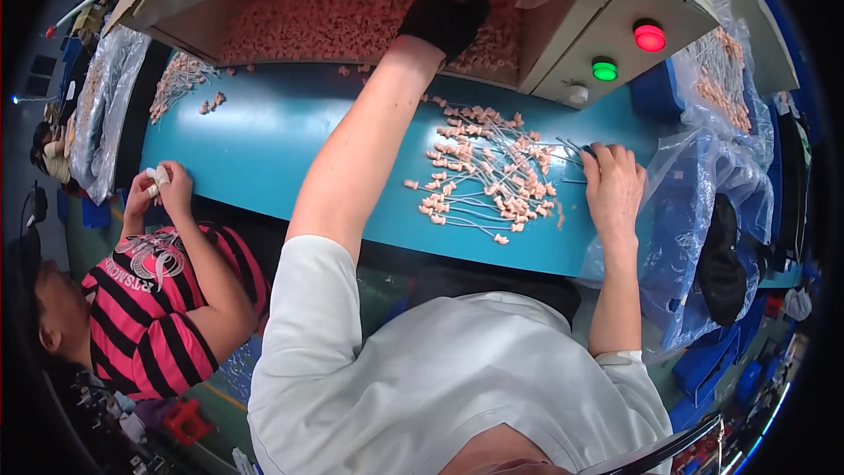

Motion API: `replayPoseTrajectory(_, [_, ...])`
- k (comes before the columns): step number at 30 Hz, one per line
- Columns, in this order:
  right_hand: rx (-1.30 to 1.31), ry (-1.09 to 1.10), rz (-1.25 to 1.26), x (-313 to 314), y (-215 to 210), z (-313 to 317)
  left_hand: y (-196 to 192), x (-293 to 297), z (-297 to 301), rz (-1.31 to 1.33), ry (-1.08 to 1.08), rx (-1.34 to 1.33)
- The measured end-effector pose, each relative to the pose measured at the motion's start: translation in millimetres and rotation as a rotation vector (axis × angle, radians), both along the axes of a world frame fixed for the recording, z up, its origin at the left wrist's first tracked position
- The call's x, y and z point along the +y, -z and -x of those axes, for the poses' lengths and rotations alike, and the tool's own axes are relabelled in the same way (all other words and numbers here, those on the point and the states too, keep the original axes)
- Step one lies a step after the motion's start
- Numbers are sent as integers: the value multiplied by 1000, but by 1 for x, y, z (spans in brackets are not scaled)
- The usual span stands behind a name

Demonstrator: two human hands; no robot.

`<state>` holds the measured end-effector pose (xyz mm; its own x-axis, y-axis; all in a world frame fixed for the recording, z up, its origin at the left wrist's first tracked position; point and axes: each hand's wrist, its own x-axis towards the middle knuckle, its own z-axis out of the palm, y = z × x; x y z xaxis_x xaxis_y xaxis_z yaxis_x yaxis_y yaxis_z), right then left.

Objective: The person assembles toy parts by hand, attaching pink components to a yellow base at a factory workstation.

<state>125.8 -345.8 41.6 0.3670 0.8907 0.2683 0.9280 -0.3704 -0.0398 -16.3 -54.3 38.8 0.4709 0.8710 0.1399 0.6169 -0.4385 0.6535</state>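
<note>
My left hand [444, 19] wears a black glove and reaches into a beige bin [563, 13] full of small pink plastic parts [334, 13]; its fingers curl down into the heap. My right hand [613, 183] is bare and rests on the blue table [272, 141], fingers closed on the ends of thin grey wires [571, 151]. Just left of it lies a loose pile of wires tipped with pink parts [492, 174].
A red lamp [650, 37] and a green lamp [604, 69] sit on the bin's front panel. Clear plastic bags [694, 202] with more wired parts hang at right. At left a person in a pink-and-black striped shirt [154, 317] works with both hands [160, 183]. More pink parts [176, 79] lie far left.
</note>
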Motion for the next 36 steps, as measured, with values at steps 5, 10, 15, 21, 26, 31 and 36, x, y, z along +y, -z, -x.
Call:
replayPoseTrajectory(5, [180,37,-330,32,-5,14,22,9,1,-233,168,334])
replayPoseTrajectory(10, [228,56,-189,19,-11,4,42,-8,-5,-461,285,-36])
replayPoseTrajectory(15, [125,-36,99,-8,-12,8,79,24,17,-280,317,-121])
replayPoseTrajectory(21, [99,-7,-14,0,1,7,69,4,18,-64,219,-326])
replayPoseTrajectory(26, [170,61,-309,46,-8,19,44,-35,42,-795,292,94])
replayPoseTrajectory(31, [132,93,-331,64,-9,22,19,-59,49,-1241,320,179])
replayPoseTrajectory(36, [2,63,-347,65,-9,24,30,-58,51,-1341,308,232])
